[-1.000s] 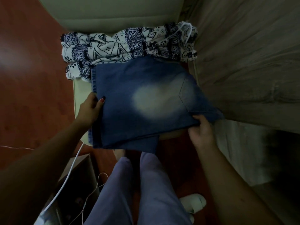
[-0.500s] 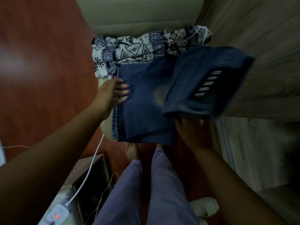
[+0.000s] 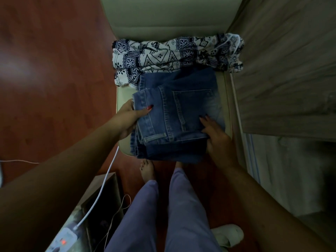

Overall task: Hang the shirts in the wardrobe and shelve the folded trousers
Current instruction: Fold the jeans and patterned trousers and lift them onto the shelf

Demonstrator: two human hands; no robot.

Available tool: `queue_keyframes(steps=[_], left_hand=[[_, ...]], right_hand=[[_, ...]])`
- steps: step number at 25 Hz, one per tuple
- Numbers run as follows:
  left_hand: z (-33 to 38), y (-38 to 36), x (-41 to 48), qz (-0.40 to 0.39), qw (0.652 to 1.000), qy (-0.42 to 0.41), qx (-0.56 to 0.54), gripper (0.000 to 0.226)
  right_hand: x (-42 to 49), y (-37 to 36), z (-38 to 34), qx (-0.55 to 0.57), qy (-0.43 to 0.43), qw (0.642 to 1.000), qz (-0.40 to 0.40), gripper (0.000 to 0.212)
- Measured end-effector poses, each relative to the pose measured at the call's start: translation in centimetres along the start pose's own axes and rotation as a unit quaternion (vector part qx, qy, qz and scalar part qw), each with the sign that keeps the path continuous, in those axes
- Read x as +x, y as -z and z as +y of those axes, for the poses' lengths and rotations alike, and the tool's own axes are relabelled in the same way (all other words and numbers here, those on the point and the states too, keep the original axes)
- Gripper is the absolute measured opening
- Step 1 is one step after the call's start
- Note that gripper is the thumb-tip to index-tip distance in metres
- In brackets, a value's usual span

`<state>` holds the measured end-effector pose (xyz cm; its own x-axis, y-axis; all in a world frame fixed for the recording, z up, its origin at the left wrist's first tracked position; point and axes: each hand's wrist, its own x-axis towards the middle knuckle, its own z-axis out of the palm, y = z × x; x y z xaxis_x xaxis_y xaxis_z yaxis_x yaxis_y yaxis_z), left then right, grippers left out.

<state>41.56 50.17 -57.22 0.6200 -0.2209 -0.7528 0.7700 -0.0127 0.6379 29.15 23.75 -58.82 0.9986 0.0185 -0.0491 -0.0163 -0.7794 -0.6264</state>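
Folded jeans squared up on a chair seat, 2 hands at the sides.

The pale chair (image 3: 163, 19) fills the upper centre of the frame and serves as a work surface beside the grey wardrobe panel (image 3: 291, 70) at the right, likely so the pile sits close to the shelves. At the back of the seat lies a patterned black-and-white garment (image 3: 163, 53), folded and pushed clear. In front of it, at frame centre, the folded jeans (image 3: 174, 122) rest pocket side up, their near edge overhanging the seat. The left hand (image 3: 127, 119) clamps the left edge, thumb on top and fingers under; the right hand (image 3: 216, 135) lies spread and flat on the lower right corner, seemingly pinning the layers so the fold holds before lifting.
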Motion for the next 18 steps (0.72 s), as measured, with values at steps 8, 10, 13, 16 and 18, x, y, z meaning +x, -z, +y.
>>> queue_keyframes(steps=[8, 10, 13, 16, 18], left_hand=[[-1.8, 0.9, 1.9, 0.134, 0.988, 0.010, 0.078, 0.042], [-1.1, 0.8, 1.8, 0.143, 0.981, -0.029, 0.125, 0.032], [1.3, 1.2, 2.8, 0.189, 0.971, -0.089, 0.117, 0.022], [4.5, 1.9, 6.2, 0.278, 0.956, -0.073, 0.057, 0.034], [5.9, 2.4, 8.7, 0.288, 0.957, -0.002, -0.020, 0.063]], right_hand=[[-0.8, -0.7, 2.3, -0.036, 0.001, 0.987, -0.156, 0.052], [-0.4, 0.1, 2.0, -0.016, 0.006, 0.988, -0.152, 0.049], [2.3, 1.9, 1.0, 0.136, -0.101, 0.983, -0.067, 0.039], [9.3, 3.4, 2.9, 0.263, -0.285, 0.913, 0.127, 0.018], [13.8, 4.2, 5.2, 0.345, -0.396, 0.828, 0.196, 0.010]])
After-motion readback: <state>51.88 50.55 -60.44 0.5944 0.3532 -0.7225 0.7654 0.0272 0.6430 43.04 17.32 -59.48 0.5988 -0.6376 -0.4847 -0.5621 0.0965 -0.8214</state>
